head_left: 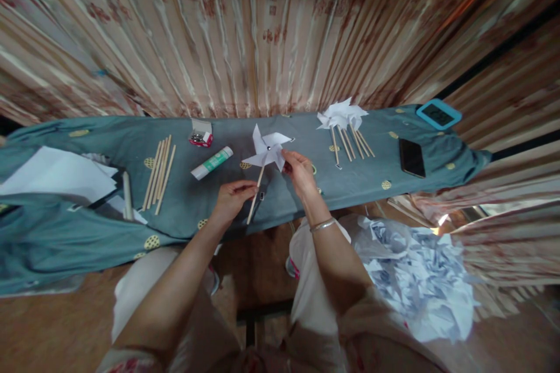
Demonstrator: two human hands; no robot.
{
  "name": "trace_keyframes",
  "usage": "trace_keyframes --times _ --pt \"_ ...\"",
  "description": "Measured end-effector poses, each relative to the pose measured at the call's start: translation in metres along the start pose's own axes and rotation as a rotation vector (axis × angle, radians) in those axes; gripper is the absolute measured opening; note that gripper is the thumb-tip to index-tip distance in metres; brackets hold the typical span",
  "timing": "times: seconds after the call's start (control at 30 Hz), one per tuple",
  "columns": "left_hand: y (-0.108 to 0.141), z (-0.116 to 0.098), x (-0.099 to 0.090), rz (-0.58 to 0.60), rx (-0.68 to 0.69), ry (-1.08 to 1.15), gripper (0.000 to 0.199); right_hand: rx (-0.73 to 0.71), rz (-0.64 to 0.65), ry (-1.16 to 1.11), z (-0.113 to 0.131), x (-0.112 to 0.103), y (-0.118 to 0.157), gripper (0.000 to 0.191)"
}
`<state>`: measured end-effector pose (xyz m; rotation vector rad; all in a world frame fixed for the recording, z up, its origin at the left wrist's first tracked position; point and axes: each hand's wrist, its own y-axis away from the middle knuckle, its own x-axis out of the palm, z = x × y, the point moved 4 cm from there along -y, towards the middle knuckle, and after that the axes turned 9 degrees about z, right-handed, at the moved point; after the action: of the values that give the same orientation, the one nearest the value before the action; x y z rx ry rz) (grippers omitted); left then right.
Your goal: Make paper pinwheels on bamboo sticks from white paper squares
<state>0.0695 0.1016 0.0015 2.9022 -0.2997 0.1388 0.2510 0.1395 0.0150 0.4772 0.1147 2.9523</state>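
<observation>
A white paper pinwheel with a small dark pin at its centre is mounted on a thin wooden stick, held over the cloth-covered table. My left hand pinches the stick below the blades. At the pinwheel's right side, my right hand has its fingers closed on the edge of a blade. To the left lie a green and white glue stick and a small open box of metal pins. Several loose wooden sticks lie further left.
Several finished pinwheels lie at the back right, near a black phone and a blue-framed clock. White paper sheets are on the left of the green tablecloth. A bag of folded paper stands below right.
</observation>
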Motion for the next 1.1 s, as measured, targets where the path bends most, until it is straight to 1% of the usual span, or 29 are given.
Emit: trace_keyframes --times 0.23,0.5,0.77,1.1 --pt "-0.001 0.001 0.0 -0.024 0.019 -0.019 0.043 0.029 0.022 -0.005 -0.002 0.005 0.001 0.037" --pt "0.0 0.0 0.001 -0.045 -0.005 0.017 0.047 0.051 0.054 -0.034 -0.003 0.01 0.005 0.038" --pt "-0.001 0.0 0.001 -0.044 0.016 -0.018 0.048 0.077 0.088 -0.032 -0.006 0.013 0.005 0.034" --pt "-0.001 0.001 0.001 -0.048 0.011 0.011 0.045 0.08 0.088 -0.018 -0.007 0.019 0.007 0.039"
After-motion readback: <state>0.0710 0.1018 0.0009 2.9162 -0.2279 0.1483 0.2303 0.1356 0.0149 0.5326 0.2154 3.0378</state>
